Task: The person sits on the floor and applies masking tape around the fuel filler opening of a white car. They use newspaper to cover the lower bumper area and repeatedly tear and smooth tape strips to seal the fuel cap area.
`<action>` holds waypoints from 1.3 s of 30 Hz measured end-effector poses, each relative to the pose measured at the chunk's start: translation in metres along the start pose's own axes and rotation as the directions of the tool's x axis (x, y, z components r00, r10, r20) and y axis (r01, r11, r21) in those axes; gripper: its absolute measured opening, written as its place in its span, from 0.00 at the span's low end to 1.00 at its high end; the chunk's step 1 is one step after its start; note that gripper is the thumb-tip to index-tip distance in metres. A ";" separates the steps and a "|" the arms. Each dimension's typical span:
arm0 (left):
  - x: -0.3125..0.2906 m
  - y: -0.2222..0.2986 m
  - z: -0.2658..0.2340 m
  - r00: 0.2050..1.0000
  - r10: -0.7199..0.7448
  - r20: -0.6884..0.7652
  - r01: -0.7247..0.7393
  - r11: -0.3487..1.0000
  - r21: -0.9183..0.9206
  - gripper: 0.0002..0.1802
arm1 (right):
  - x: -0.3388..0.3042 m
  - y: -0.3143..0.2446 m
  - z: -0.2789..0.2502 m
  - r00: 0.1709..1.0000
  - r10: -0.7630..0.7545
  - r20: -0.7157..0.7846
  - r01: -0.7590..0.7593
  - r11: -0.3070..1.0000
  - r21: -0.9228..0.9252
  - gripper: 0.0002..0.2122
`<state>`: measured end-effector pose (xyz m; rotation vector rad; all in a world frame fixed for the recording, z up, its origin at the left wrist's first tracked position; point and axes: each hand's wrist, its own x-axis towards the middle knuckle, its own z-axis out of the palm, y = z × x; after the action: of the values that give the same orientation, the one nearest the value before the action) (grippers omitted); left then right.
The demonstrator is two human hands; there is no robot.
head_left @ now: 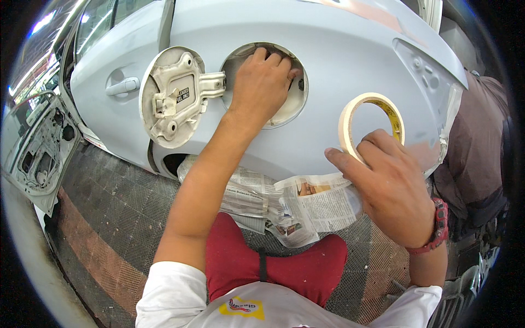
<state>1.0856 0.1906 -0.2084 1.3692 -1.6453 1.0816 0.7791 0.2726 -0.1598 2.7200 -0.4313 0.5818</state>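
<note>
Reaching into the round fuel filler recess [294,105], the left hand [261,82] was angled up from below with its fingers bent; fingertips were hidden, so whether anything was pinched could not be told. The fuel flap [174,98] was swung out leftward on its hinge arm [212,86], inner face exposed, so access to the opening was left unblocked. The masking tape roll [346,124] was held in the right hand [391,191], in front of the panel, below and right of the recess. Its lower rim was grasped by curled fingers, thumb stretched out to the left; judged to be positioned for easy reach from the other hand. A red watch [441,225] was worn on the right wrist.

Body panel [333,71] was coated matte pale grey-blue, likely primer, with pinkish patches toward the rear. Newspaper [325,208] was hung along the lower edge, probably as masking. Floor was laid in textured dark matting [123,177] with a reddish-brown band. A car door [46,150] was seen at left, bare inner side exposed. Brown fabric [473,142] was seen far right; what was underneath could not be told.
</note>
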 end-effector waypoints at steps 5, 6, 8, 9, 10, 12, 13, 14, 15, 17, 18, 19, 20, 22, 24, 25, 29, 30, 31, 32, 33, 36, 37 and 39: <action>-0.010 -0.008 -0.008 0.997 -0.077 0.018 0.079 0.983 -0.168 0.14 | 0.004 -0.003 -0.001 1.000 -0.022 0.001 0.022 1.000 -0.016 0.21; -0.011 -0.008 -0.008 0.993 -0.120 0.021 0.122 0.969 -0.214 0.15 | 0.005 -0.004 0.000 1.000 -0.026 -0.001 0.026 0.999 -0.021 0.21; -0.011 -0.008 -0.007 0.988 -0.157 0.007 0.153 0.952 -0.263 0.15 | 0.007 -0.004 0.000 0.999 -0.035 -0.001 0.035 0.999 -0.027 0.22; -0.010 -0.009 -0.007 0.989 -0.149 -0.012 0.140 0.954 -0.265 0.15 | 0.007 -0.004 0.001 0.999 -0.040 -0.003 0.040 0.999 -0.028 0.22; -0.009 -0.009 -0.006 0.988 -0.152 -0.008 0.145 0.954 -0.262 0.14 | 0.008 -0.004 0.001 0.999 -0.035 -0.002 0.035 0.999 -0.026 0.21; -0.010 -0.010 -0.010 0.977 -0.204 0.059 0.212 0.927 -0.309 0.16 | 0.011 -0.005 0.003 1.000 -0.024 0.001 0.024 1.000 -0.018 0.21; -0.010 -0.010 -0.013 0.964 -0.239 0.118 0.265 0.908 -0.324 0.17 | 0.012 -0.004 0.003 1.000 -0.023 -0.006 0.023 1.000 -0.013 0.21; -0.012 -0.010 -0.018 0.961 -0.252 0.111 0.276 0.892 -0.358 0.18 | 0.013 -0.004 0.003 1.000 -0.023 -0.013 0.023 1.000 -0.011 0.21; -0.018 -0.010 -0.024 0.955 -0.273 0.119 0.297 0.873 -0.388 0.20 | 0.015 -0.004 0.003 1.000 -0.023 -0.020 0.023 1.000 -0.010 0.21; -0.035 -0.004 -0.040 0.938 -0.329 0.111 0.340 0.809 -0.480 0.23 | 0.018 -0.004 0.003 0.999 -0.013 -0.037 0.012 1.000 -0.028 0.20; -0.049 0.001 -0.051 0.927 -0.363 0.097 0.356 0.763 -0.540 0.24 | 0.020 -0.004 0.002 0.999 -0.009 -0.047 0.007 0.999 -0.036 0.20; -0.062 0.009 -0.059 0.920 -0.388 0.062 0.345 0.723 -0.599 0.26 | 0.023 -0.004 0.001 0.998 -0.014 -0.067 0.011 0.999 -0.041 0.20; -0.076 0.019 -0.065 0.900 -0.416 0.131 0.393 0.644 -0.656 0.26 | 0.026 -0.003 0.000 0.996 -0.019 -0.082 0.015 0.999 -0.045 0.20; -0.101 0.038 -0.075 0.857 -0.453 0.247 0.468 0.481 -0.741 0.25 | 0.033 0.000 -0.001 0.993 -0.037 -0.114 0.031 0.998 -0.062 0.20; -0.114 0.049 -0.077 0.878 -0.393 0.272 0.455 0.512 -0.728 0.28 | 0.043 0.005 -0.003 0.987 -0.068 -0.145 0.057 0.995 -0.081 0.20; -0.117 0.051 -0.078 0.879 -0.368 0.302 0.465 0.526 -0.712 0.30 | 0.048 0.008 -0.003 0.982 -0.080 -0.173 0.070 0.995 -0.066 0.21; -0.119 0.047 -0.082 0.833 -0.361 0.420 0.551 0.471 -0.688 0.26 | 0.068 0.017 -0.007 0.968 -0.118 -0.220 0.085 0.984 -0.155 0.21; -0.120 0.045 -0.083 0.821 -0.370 0.435 0.563 0.394 -0.727 0.24 | 0.073 0.019 -0.007 0.965 -0.135 -0.227 0.090 0.976 -0.196 0.21; -0.120 0.044 -0.084 0.808 -0.377 0.452 0.571 0.313 -0.759 0.22 | 0.078 0.021 -0.006 0.961 -0.147 -0.232 0.091 0.968 -0.235 0.21; -0.121 0.044 -0.084 0.810 -0.401 0.428 0.562 0.326 -0.760 0.20 | 0.081 0.021 -0.005 0.959 -0.157 -0.238 0.091 0.959 -0.269 0.21; -0.123 0.045 -0.083 0.811 -0.424 0.402 0.554 0.340 -0.760 0.17 | 0.083 0.020 -0.005 0.979 -0.085 -0.188 0.022 0.948 -0.317 0.21; -0.125 0.051 -0.077 0.823 -0.503 0.262 0.492 0.402 -0.772 0.12 | 0.093 0.010 0.007 0.938 -0.145 -0.314 -0.031 0.869 -0.494 0.20; -0.125 0.054 -0.074 0.824 -0.528 0.204 0.465 0.427 -0.776 0.10 | 0.095 0.006 0.010 0.942 -0.164 -0.294 0.017 0.895 -0.445 0.19; -0.124 0.058 -0.066 0.850 -0.523 0.071 0.398 0.548 -0.735 0.10 | 0.101 -0.004 0.018 0.951 -0.196 -0.240 0.094 0.920 -0.381 0.18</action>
<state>1.0505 0.3031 -0.3049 1.0231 -1.2487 0.1374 0.8745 0.2469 -0.1326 2.2505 -0.2328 0.7420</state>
